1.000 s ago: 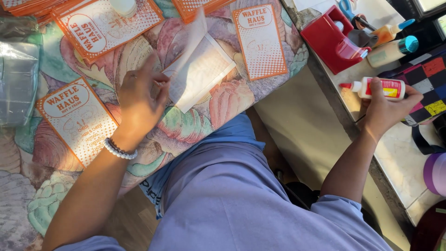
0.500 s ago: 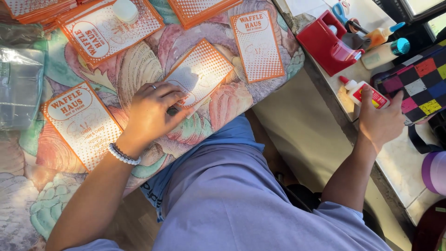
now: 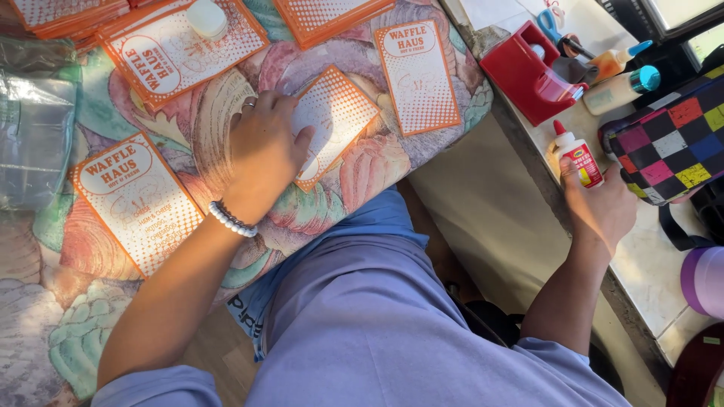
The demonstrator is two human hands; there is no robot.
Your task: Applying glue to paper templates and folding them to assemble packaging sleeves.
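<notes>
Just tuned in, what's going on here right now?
A person sits over a flowery cushion strewn with orange and white printed cards. The left hand presses flat on one card in the middle of the cushion. The right hand reaches to the counter at the side, fingers at a small glue bottle with a red cap, which stands upright there. A red tape dispenser and a checkered bag sit close by.

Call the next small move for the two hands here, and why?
Probably close the right hand around the glue bottle and lift it off the counter. The fingers touch the upright, capped bottle but do not yet wrap it, while the left hand lies flat on the orange card on the floral cloth, pinning it.
</notes>
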